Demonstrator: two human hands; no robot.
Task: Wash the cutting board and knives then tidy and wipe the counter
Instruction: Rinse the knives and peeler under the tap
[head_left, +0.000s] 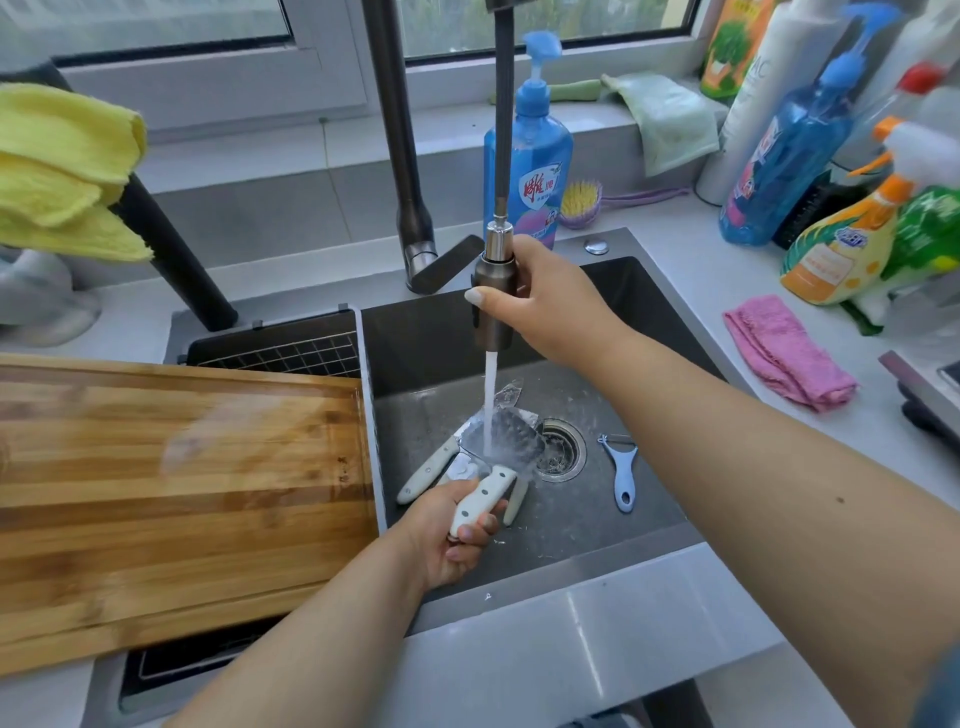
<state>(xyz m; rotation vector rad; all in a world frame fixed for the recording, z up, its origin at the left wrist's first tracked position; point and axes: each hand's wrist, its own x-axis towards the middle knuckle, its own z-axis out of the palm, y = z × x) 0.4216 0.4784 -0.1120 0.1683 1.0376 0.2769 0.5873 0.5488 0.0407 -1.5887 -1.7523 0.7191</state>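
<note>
Peeler (621, 470) apart from knives (506, 441), seemingly.

Left hand (457, 540): low over the sink, palm turned up, fingers curled round a white knife handle (483, 499)
Right hand (540, 301): raised, wrapped round the pull-out spray head (493, 296), thumb along its front
Forearms: both bare, reaching in from the lower edge

We see a blue plastic peeler (621, 470) on the sink floor right of the drain, and a folded pink cloth (787, 351) near the counter's right edge.
</note>
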